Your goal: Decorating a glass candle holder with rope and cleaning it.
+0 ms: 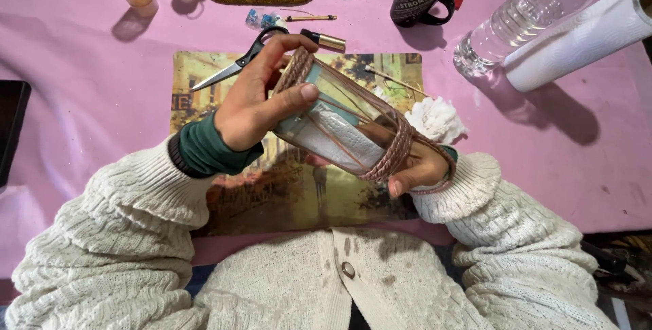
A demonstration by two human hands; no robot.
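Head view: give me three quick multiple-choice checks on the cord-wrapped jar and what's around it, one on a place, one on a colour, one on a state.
1. Where do the scissors lie?
A. On the far left part of the picture mat, beyond the left hand
B. Inside the black mug
C. On the paper towel roll

2. What colour is the table cloth?
A. Green
B. Pink
C. White

3. How is the jar held?
A. Standing upright on the mat
B. Lying untouched on the cloth
C. Lifted and tilted, gripped in both hands

Answers:
1 A: the blades rest on the picture mat, past the left hand.
2 B: pink cloth shows all around the mat.
3 C: the left hand grips the rim end and the right hand the base end, with the jar on a slant above the mat.
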